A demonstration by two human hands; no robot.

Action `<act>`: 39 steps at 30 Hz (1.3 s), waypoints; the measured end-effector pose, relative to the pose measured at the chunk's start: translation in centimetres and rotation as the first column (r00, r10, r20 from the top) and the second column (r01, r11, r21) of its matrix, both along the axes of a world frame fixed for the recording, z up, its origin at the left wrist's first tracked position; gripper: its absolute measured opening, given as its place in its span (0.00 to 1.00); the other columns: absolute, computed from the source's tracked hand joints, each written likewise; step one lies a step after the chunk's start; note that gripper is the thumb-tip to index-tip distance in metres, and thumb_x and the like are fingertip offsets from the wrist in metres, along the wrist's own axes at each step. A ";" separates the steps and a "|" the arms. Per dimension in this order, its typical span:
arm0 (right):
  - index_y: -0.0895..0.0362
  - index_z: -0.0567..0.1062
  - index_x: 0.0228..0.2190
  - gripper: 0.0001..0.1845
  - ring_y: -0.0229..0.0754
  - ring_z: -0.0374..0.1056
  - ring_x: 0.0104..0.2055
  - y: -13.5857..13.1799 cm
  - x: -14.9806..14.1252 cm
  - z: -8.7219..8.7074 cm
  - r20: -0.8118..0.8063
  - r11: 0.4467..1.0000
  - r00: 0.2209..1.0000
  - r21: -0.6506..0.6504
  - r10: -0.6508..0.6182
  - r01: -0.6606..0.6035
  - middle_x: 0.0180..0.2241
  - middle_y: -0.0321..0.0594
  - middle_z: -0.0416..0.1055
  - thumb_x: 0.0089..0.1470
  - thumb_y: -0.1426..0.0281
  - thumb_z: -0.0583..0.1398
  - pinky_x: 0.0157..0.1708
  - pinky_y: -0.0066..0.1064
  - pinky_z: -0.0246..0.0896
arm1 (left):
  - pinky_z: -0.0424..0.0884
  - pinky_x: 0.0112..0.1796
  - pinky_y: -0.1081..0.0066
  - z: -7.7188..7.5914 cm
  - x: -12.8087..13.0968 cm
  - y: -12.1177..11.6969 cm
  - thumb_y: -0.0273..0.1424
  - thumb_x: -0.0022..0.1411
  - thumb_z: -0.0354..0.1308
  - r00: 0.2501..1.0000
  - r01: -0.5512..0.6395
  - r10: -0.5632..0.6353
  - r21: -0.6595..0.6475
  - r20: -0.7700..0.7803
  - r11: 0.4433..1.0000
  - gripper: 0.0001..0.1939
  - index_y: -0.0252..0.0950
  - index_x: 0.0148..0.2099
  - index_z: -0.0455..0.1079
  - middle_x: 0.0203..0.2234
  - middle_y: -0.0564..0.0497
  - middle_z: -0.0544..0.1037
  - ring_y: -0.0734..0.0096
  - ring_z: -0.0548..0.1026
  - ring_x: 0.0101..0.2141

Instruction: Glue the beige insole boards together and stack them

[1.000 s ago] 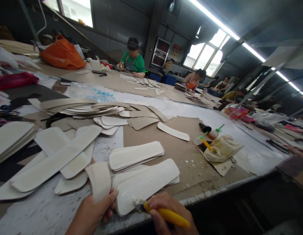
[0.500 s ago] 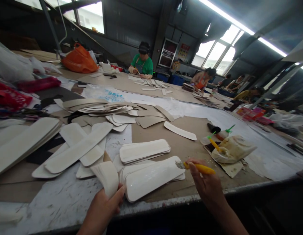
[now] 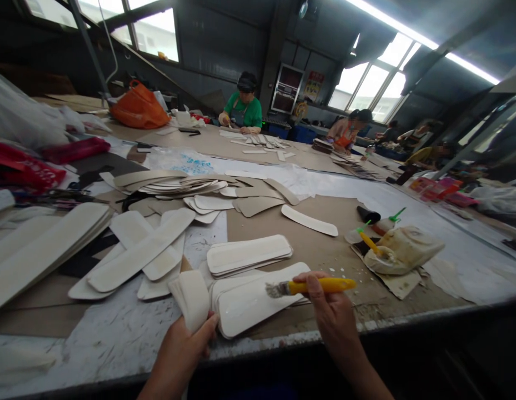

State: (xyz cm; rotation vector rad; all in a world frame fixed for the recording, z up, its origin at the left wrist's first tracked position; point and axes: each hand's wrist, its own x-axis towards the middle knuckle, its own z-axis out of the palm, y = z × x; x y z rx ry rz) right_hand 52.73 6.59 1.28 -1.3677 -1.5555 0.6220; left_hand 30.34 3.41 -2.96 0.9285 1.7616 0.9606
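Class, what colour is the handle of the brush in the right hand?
Yellow, seen best in the head view: brush handle.

The left hand grips a sheaf, the right hand a brush — its bristles over a white panel — and a jug sits farther right.

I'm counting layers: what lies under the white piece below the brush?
Edges of more pale pieces show under the white piece, along its left and far sides. Brown sheet shows rightward. Covered faces and the total number cannot be seen.
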 end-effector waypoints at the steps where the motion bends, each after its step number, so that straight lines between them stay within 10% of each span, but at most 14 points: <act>1: 0.57 0.72 0.32 0.15 0.43 0.68 0.35 0.2 0.8 0.0 0.061 0.999 0.997 0.032 -0.039 0.037 0.32 0.42 0.70 0.58 0.61 0.51 0.36 0.34 0.63 | 0.58 0.18 0.71 0.1 -0.1 -0.1 0.44 0.43 0.55 1.000 -0.008 0.008 0.000 0.002 1.000 0.16 0.35 0.24 0.67 0.12 0.55 0.69 0.70 0.64 0.13; 6: 0.58 0.72 0.31 0.13 0.44 0.68 0.35 0.2 1.6 -0.5 0.210 0.994 0.977 0.098 0.020 -0.042 0.30 0.43 0.71 0.55 0.62 0.54 0.37 0.34 0.62 | 0.60 0.22 0.69 -0.1 -0.1 -0.6 0.50 0.49 0.50 0.997 0.044 -0.046 -0.035 -0.057 0.998 0.23 0.38 0.15 0.62 0.07 0.54 0.64 0.67 0.64 0.14; 12: 0.58 0.73 0.28 0.18 0.41 0.68 0.33 0.2 -0.9 0.6 -0.272 0.992 0.961 -0.095 0.056 -0.085 0.31 0.41 0.69 0.57 0.58 0.52 0.33 0.31 0.66 | 0.59 0.24 0.69 -1.1 0.1 -0.7 0.51 0.51 0.48 0.993 0.110 -0.111 -0.040 -0.035 0.993 0.24 0.38 0.17 0.64 0.08 0.52 0.67 0.67 0.64 0.16; 19: 0.57 0.69 0.24 0.20 0.39 0.68 0.30 0.3 0.2 1.8 -0.374 0.979 0.928 -0.186 0.006 -0.081 0.24 0.37 0.68 0.54 0.53 0.54 0.34 0.30 0.65 | 0.59 0.22 0.72 1.0 0.2 -2.1 0.51 0.54 0.48 0.992 0.046 -0.053 0.069 0.112 0.997 0.24 0.36 0.23 0.67 0.10 0.55 0.66 0.71 0.64 0.16; 24: 0.57 0.67 0.23 0.21 0.30 0.54 0.15 -0.7 -4.1 0.5 -0.400 0.820 0.898 -0.442 0.183 -0.363 0.17 0.29 0.60 0.47 0.51 0.59 0.14 0.22 0.50 | 0.63 0.19 0.74 3.2 2.8 -2.7 0.49 0.47 0.59 0.864 -0.003 -0.058 0.120 0.501 0.993 0.22 0.31 0.27 0.70 0.16 0.50 0.73 0.72 0.69 0.16; 29: 0.53 0.61 0.24 0.21 0.33 0.54 0.12 -1.5 -7.8 -0.9 -0.713 0.613 0.661 -0.421 0.232 -0.669 0.12 0.25 0.59 0.41 0.53 0.63 0.14 0.26 0.56 | 0.67 0.22 0.72 3.2 4.1 -2.9 0.47 0.40 0.66 0.795 -0.068 0.013 0.067 0.607 0.995 0.23 0.29 0.23 0.72 0.15 0.48 0.74 0.70 0.71 0.18; 39: 0.56 0.66 0.21 0.19 0.33 0.60 0.16 -1.7 -6.8 -0.5 -0.463 0.749 0.835 -0.430 0.296 -0.504 0.15 0.30 0.62 0.43 0.53 0.60 0.17 0.25 0.58 | 0.69 0.27 0.70 2.2 3.6 -2.8 0.49 0.37 0.67 0.789 -0.037 0.032 -0.005 0.614 0.999 0.28 0.27 0.30 0.74 0.21 0.42 0.78 0.62 0.75 0.24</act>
